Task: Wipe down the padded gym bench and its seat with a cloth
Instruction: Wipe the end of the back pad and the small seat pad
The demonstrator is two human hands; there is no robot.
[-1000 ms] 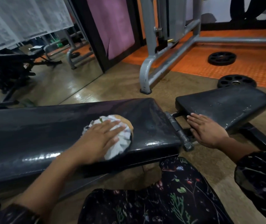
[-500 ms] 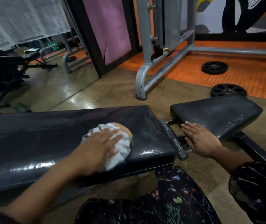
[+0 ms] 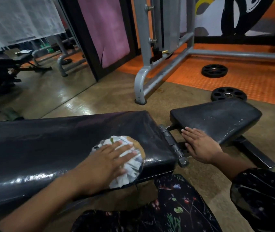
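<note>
Your left hand [image 3: 107,160] lies flat with the fingers spread and straight, pressing a white patterned cloth [image 3: 128,162] onto the long black bench pad [image 3: 49,144]. The cloth sits near the right end of that pad, close to its near edge; its lower part reaches the rounded front lip and hangs a little past it. To the left of the cloth, the pad runs on out of view, shiny along the near edge. To the right, only a short strip of pad remains before the end, where a grey metal hinge [image 3: 171,144] joins the frame.

Your right hand [image 3: 200,146] is released too, palm down and fingers straight, resting on the near left corner of the seat pad [image 3: 217,121]. The seat is tilted, dull and dusty, apart from the long pad with the hinge and a bar of frame between them.

Beyond the seat's far edge a black weight plate [image 3: 228,95] lies on the floor, just beside it, and a second plate [image 3: 214,70] lies further off on the orange mat. A grey machine frame [image 3: 151,81] stands on the floor behind the gap between the pads. Your knee in flowered cloth [image 3: 171,211] is just below the bench's near edge
</note>
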